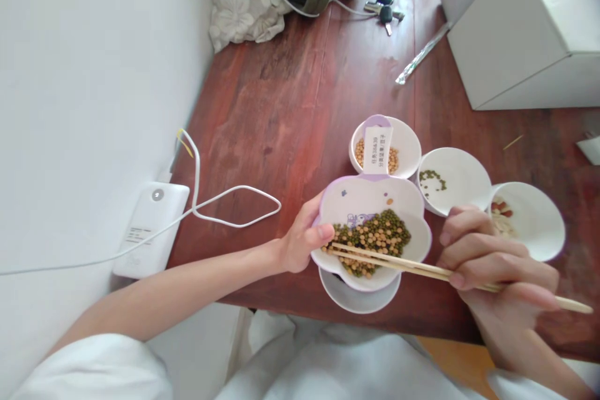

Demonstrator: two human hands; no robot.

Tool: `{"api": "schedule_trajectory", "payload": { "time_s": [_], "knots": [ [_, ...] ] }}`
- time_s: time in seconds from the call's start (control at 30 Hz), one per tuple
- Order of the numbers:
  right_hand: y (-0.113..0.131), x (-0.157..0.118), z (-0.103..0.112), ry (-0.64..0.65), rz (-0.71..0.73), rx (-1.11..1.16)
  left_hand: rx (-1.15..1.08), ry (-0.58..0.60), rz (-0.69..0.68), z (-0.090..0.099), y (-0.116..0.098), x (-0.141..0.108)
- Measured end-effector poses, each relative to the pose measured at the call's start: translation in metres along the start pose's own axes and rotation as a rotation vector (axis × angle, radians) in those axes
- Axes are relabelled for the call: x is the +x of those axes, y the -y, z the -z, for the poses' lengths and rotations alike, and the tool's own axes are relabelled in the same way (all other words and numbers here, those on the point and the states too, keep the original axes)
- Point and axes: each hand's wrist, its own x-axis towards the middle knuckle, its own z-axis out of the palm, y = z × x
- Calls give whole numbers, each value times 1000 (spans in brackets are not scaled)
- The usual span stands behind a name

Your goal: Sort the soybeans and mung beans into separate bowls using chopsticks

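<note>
The left hand [300, 240] is clasping a white flower-shaped dish [370, 197], its fingers [304, 225] clenched on the rim. The right hand [497, 269] is gripping wooden chopsticks [389, 262] over green mung beans [391, 231] and yellow soybeans [370, 240], while the dish is sitting on a saucer [356, 297] on the worktop [281, 106].

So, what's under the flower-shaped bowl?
A white dish lies under the flower-shaped bowl; only its near edge shows, and the rest is covered.
</note>
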Motion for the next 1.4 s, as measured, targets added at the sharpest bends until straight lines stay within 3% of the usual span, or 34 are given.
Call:
{"api": "schedule_trajectory", "payload": {
  "time_s": [0.17,0.33,0.7,1.03,1.4],
  "knots": [
    [-8,1,-1,40,-20,44,-7,19,3,1,-2,1],
    [-16,-5,13,144,-49,46,-6,25,3,5,-2,0],
    [-10,12,20,274,86,62,21,-66,37,8,2,-2],
    [-14,8,23,240,35,94,-15,-5,-39,2,0,1],
    [-15,8,15,207,57,112,95,-26,-39,7,2,3]
  ]
}}
